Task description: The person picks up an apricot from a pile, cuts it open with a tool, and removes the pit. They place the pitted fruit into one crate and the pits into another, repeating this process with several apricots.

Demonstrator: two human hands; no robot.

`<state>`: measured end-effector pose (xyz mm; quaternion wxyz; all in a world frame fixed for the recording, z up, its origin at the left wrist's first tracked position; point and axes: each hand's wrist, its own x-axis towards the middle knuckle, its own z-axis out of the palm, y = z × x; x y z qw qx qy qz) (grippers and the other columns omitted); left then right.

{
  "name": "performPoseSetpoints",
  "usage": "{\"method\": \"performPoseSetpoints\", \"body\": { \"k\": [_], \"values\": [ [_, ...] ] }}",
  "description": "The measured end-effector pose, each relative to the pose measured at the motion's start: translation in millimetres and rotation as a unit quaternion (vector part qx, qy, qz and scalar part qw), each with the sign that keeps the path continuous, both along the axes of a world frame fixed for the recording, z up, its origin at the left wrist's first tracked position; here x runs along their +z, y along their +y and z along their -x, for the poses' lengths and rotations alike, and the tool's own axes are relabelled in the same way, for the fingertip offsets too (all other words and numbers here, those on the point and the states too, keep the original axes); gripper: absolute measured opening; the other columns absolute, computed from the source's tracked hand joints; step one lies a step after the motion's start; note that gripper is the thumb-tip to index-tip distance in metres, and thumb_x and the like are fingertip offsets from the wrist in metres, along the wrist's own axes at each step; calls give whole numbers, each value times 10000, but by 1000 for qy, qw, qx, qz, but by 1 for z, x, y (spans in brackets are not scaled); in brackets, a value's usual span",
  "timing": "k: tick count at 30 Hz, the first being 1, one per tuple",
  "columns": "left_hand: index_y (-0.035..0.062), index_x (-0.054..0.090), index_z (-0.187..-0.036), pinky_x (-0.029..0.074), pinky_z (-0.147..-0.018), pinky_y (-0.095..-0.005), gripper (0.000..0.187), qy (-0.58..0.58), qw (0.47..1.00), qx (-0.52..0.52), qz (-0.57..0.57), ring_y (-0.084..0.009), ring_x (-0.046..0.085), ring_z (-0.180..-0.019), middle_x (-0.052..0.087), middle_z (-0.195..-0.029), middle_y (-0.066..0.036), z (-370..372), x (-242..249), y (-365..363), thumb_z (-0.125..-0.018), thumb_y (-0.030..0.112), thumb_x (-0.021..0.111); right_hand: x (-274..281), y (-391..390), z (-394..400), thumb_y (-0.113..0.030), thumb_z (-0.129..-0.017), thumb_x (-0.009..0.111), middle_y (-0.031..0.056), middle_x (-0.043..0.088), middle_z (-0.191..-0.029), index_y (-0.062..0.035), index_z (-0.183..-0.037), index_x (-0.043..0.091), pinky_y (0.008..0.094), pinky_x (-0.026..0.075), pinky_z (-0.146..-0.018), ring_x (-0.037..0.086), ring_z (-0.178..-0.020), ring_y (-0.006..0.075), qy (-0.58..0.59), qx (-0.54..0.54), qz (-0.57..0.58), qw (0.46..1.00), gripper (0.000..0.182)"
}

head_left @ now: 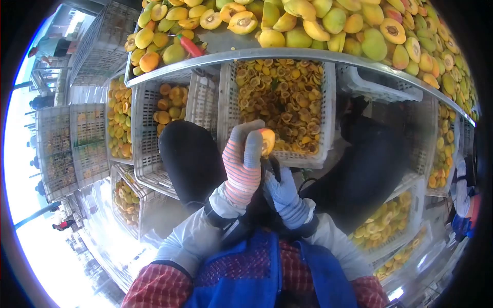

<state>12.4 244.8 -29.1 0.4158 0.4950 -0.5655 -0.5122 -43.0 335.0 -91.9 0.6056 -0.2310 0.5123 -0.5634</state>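
Observation:
In a pink-and-grey striped glove, my left hand (243,163) holds a cut orange-yellow fruit half (267,142) between its fingertips, over the near edge of a crate (329,110) of small brown-yellow pieces. My right hand (285,197), in a blue-grey glove, is closed just below and to the right of it, around a dark tool (273,168) whose shape is hard to make out. Above both hands, a metal-edged table (226,57) bears whole and halved yellow-green fruit (334,21). A red-handled tool (191,46) lies among the fruit at its left.
Crates of orange fruit (172,105) stand at the left, with stacked crates (56,149) beyond. More crates of fruit (382,223) are at the lower right. My knees flank the middle crate. A person in blue and red (465,205) is at the far right edge.

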Motion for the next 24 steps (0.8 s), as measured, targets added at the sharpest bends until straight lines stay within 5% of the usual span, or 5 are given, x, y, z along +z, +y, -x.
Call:
{"method": "performPoseSetpoints", "body": {
  "k": [5,8,12,16,24],
  "values": [
    [3,587,-1055,457,-735,-252,239,-52,997,-33,40,-109,546,-783,628,-857,-65,-4,-2,-8,-931,203,541,18,-14,15,-184,-862,582,135,602,-843,17,-1142,502,349,459,-661,565,-743,202,259,-3,76,963,354],
    [-1,596,-1027,457,-724,-254,245,-93,994,-57,11,-110,547,-778,626,-850,-70,-12,-6,-9,-929,217,546,-2,-7,16,-204,-861,590,137,596,-861,16,-1147,501,364,459,-696,567,-788,225,258,79,46,962,372],
    [3,611,-980,452,-708,-245,270,-33,992,-90,-76,-109,544,-770,619,-845,-58,-14,-5,-11,-935,256,528,0,-1,13,-220,-896,564,102,588,-813,-16,-1106,516,306,455,-614,568,-707,190,-59,67,-22,996,297],
    [12,617,-968,447,-691,-229,333,28,979,-124,-161,-97,547,-756,613,-833,-39,-12,-3,-22,-932,329,523,23,-4,23,-316,-944,508,46,555,-726,-65,-1003,525,243,387,-427,498,-517,120,-341,71,-67,935,258],
    [44,633,-960,425,-651,-200,344,63,950,-168,-255,-64,514,-703,594,-815,-9,-15,-4,-25,-915,373,542,47,-15,31,-533,-944,397,-39,326,-508,-123,-852,498,211,280,-318,300,-353,62,-564,165,-80,805,432]
  ]
}}
